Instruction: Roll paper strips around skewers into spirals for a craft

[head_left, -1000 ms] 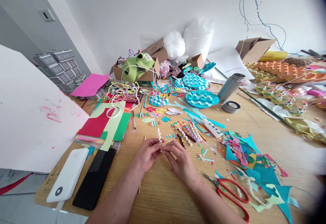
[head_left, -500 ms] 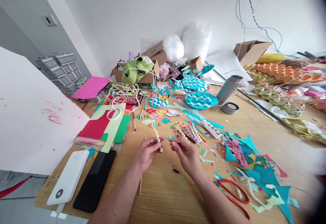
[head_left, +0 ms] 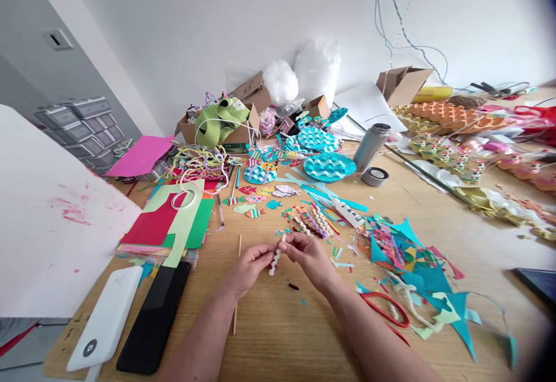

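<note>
A white coiled pipe cleaner (head_left: pixel 273 265) is pinched between my two hands above the wooden table. My left hand (head_left: pixel 251 267) grips its middle with thumb and forefinger, and the lower end hangs out below. At the top end, the fingers of my right hand (head_left: pixel 307 256) are closed on it. Beneath my left forearm lies a thin wooden stick (head_left: pixel 239 248). Beyond my right hand rest several finished coils (head_left: pixel 324 219) in white, purple and brown. Paper fish (head_left: pixel 255 213) are spread out past my left hand.
Red-handled scissors (head_left: pixel 386 306) and blue paper scraps (head_left: pixel 428 272) lie at right. A glue tube (head_left: pixel 347 213), a grey flask (head_left: pixel 372 147) and its lid (head_left: pixel 375 176) stand farther back. At left are a black phone (head_left: pixel 154 318), a white power bank (head_left: pixel 104 318) and coloured paper (head_left: pixel 152 219).
My right hand has come in to the left and now grips the coil's upper end, which stood free before. The view has turned slightly to the right.
</note>
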The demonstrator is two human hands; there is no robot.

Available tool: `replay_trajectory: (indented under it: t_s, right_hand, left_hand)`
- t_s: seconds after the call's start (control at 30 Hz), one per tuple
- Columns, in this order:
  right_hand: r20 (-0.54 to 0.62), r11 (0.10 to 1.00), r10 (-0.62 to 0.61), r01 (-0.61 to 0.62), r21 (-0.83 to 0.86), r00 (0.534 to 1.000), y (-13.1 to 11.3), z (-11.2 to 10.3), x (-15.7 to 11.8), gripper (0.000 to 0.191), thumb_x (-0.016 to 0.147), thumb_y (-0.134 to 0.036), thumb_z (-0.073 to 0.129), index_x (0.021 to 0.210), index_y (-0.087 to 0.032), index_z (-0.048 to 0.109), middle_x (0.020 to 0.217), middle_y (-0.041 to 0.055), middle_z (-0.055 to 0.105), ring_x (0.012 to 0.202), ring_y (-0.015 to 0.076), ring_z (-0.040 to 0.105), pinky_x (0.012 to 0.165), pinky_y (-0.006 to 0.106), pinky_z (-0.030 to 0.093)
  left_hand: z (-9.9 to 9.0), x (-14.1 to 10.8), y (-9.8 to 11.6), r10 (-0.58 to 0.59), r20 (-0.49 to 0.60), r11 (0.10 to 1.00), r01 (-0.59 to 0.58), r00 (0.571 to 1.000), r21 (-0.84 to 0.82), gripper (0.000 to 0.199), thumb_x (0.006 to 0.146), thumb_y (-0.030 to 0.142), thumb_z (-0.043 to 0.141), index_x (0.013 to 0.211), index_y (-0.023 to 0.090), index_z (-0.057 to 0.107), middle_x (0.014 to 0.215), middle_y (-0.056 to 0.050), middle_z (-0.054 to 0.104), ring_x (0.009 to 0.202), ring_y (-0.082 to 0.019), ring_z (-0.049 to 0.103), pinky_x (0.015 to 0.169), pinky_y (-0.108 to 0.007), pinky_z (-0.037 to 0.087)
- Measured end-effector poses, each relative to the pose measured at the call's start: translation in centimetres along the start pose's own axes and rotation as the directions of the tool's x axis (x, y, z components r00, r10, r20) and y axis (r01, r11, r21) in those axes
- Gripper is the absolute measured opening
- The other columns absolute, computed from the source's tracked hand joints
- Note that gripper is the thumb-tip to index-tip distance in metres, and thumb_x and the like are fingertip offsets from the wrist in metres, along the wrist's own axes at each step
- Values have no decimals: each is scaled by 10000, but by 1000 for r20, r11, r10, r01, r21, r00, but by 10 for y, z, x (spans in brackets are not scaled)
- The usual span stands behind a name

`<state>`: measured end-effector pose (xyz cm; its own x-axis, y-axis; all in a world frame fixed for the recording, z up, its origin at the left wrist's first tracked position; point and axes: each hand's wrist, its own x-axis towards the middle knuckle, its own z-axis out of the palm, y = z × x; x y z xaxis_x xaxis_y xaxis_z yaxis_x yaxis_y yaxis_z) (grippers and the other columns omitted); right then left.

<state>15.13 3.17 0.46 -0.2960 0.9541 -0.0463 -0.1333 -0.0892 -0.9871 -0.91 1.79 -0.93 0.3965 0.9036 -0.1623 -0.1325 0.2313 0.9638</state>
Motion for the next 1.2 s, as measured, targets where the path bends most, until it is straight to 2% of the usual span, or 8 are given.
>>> replay_trajectory:
  t_s: [0.13, 0.4, 0.5, 0.57, 0.67, 0.8, 0.97, 1.2]
  right_hand:
    - [-35, 1000, -23, 23, -6, 999, 2, -1, 1, 354, 662, -497, 660, 677, -151, 586, 613, -16, 549, 536, 91, 445, 523, 222, 353]
    - [-33, 998, -44, 43, -41, 998, 3, -1, 0, 344, 689, -488, 633, 628, -155, 568, 567, -21, 528, 525, 98, 451, 525, 226, 364]
    - [-48, 996, -42, 38, -84, 998, 2, -2, 1, 353, 688, -494, 627, 627, -152, 562, 554, -26, 503, 507, 92, 425, 497, 218, 342]
    - [-85, 995, -33, 24, -100, 996, 1, -5, 1, 361, 701, -504, 604, 630, -155, 545, 539, -32, 481, 484, 88, 411, 476, 216, 332]
    - [-136, 984, 23, -46, -173, 990, 1, -9, 3, 371, 729, -515, 556, 615, -165, 506, 510, -39, 460, 424, 81, 383, 424, 213, 313]
    - [-128, 882, 13, -72, -465, 992, 8, -12, 5, 350, 739, -440, 552, 533, -171, 465, 473, -41, 428, 408, 77, 345, 404, 209, 250]
    - [-146, 750, -39, -68, -658, 988, 15, -10, 5, 298, 725, -349, 557, 506, -170, 462, 458, -41, 428, 432, 86, 342, 430, 218, 225]
    - [-176, 725, -77, -65, -685, 981, 17, -12, 7, 344, 758, -402, 517, 506, -175, 464, 453, -29, 450, 422, 93, 351, 427, 224, 233]
  left_hand:
    - [3, 0, 4, 6, -19, 999, -5, 1000, 33, 311, 732, 359, 624, 949, 139, 661, 779, -51, 622, 693, -141, 544, 631, -246, 404]
    - [6, -2, 6, -19, -11, 997, 20, 1000, 75, 218, 700, 334, 660, 779, 130, 665, 667, -35, 631, 593, -123, 535, 606, -245, 413]
    - [6, -1, 4, -15, -13, 999, 16, 1000, 49, 249, 707, 335, 654, 840, 125, 667, 712, -51, 640, 631, -132, 553, 620, -249, 427]
    - [4, 1, 3, 30, -91, 999, -27, 995, 32, 325, 708, 340, 653, 962, 137, 647, 835, -76, 650, 719, -151, 572, 646, -255, 444]
    - [-5, 6, 0, 109, -345, 994, -95, 932, 60, 440, 685, 366, 666, 1066, 156, 597, 937, -90, 638, 773, -163, 576, 614, -241, 452]
    - [-20, 11, -5, 183, -568, 980, -106, 802, 166, 413, 681, 407, 648, 994, 142, 602, 782, -57, 626, 650, -134, 549, 495, -202, 392]
    - [-33, 11, -8, 281, -673, 959, -166, 684, 232, 344, 698, 390, 627, 976, 191, 592, 805, -32, 606, 672, -128, 551, 539, -204, 389]
    - [-40, 11, -9, 335, -709, 941, -190, 621, 279, 329, 732, 386, 585, 1012, 216, 555, 763, -15, 584, 672, -134, 552, 552, -213, 391]
